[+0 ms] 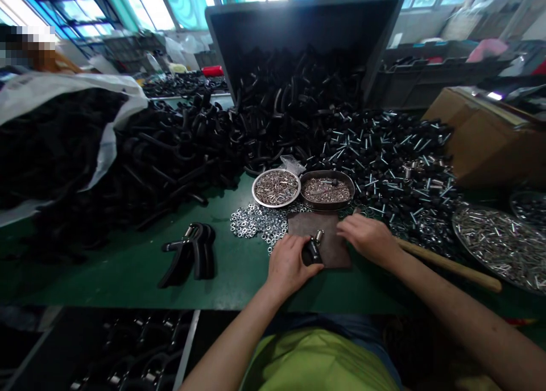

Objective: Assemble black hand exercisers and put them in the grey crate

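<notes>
My left hand [290,261] is closed around a black plastic clamp part [314,251] with a small metal coil spring [319,235] at its upper end. The part rests on a flat brown metal plate [302,223] on the green table. My right hand [365,236] hovers at the plate's right edge, fingertips pressed together; whatever they hold is too small or hidden to make out. Under my right forearm runs a wooden handle [454,266], its far end covered by the hand. Left of my hands lie assembled black spring clamps [200,252].
Loose nuts [251,221] lie beside a round dish of small metal parts [276,187] and an oval tin of rivet-like bits [327,191]. Black parts pile up behind, spilling from a grey bin [305,24]. Bolts with black knobs [379,146], a cardboard box [486,135] and a pin tray [507,243] stand right.
</notes>
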Tool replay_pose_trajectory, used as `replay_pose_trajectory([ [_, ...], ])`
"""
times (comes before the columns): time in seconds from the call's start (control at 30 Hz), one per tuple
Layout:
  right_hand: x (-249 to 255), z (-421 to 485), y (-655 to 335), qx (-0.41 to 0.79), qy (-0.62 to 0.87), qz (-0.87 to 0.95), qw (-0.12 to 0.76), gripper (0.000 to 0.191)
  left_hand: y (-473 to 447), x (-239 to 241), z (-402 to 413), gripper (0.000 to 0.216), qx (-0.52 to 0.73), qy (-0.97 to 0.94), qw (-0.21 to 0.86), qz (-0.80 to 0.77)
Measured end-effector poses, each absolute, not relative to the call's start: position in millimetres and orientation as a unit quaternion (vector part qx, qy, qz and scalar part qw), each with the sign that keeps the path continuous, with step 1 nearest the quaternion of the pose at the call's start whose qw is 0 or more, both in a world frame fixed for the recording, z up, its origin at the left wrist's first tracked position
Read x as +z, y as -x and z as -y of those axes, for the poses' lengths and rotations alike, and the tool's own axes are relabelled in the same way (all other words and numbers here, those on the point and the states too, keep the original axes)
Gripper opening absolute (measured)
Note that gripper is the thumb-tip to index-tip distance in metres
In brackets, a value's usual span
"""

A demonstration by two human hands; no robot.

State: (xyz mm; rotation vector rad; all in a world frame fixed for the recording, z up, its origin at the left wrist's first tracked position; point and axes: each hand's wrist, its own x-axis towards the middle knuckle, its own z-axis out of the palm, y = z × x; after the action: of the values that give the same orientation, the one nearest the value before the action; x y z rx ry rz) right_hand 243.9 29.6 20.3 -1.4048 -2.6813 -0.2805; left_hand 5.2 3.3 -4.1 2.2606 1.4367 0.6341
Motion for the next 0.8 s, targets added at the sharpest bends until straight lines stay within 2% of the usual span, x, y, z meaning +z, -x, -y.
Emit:
replay_pose_trajectory([
  [0.13, 15, -8, -297, -0.084, 0.608, 0.79, 0.007, 0.019, -7, -7, -3, 0.055, 0.228, -0.787, 0.186, -0.543],
  [0.23, 2, 2, -320, -0.085, 0.648, 0.756, -0.027, 0.021, -7, -6, -5, 0.056, 0.217, -0.785, 0.182, -0.551],
  [0.37, 9, 7, -313, -0.088, 0.688, 0.72, -0.02, 0.023, -7, -1, -7, 0.052, 0.194, -0.794, 0.184, -0.546],
  [0.47, 41, 15, -288, 0.009, 0.705, 0.707, 0.042, 0.031, -7, 2, -8, 0.05, 0.185, -0.795, 0.184, -0.547],
  [0.57, 68, 25, -259, 0.128, 0.649, 0.726, 0.187, 0.038, -7, 3, -8, 0.049, 0.182, -0.794, 0.181, -0.552],
  [0.63, 71, 30, -242, 0.153, 0.613, 0.739, 0.236, 0.039, -7, 4, -7, 0.048, 0.185, -0.794, 0.18, -0.55],
  [0.8, 61, 34, -222, 0.188, 0.573, 0.785, 0.14, 0.033, -8, 3, -7, 0.047, 0.185, -0.793, 0.172, -0.555],
])
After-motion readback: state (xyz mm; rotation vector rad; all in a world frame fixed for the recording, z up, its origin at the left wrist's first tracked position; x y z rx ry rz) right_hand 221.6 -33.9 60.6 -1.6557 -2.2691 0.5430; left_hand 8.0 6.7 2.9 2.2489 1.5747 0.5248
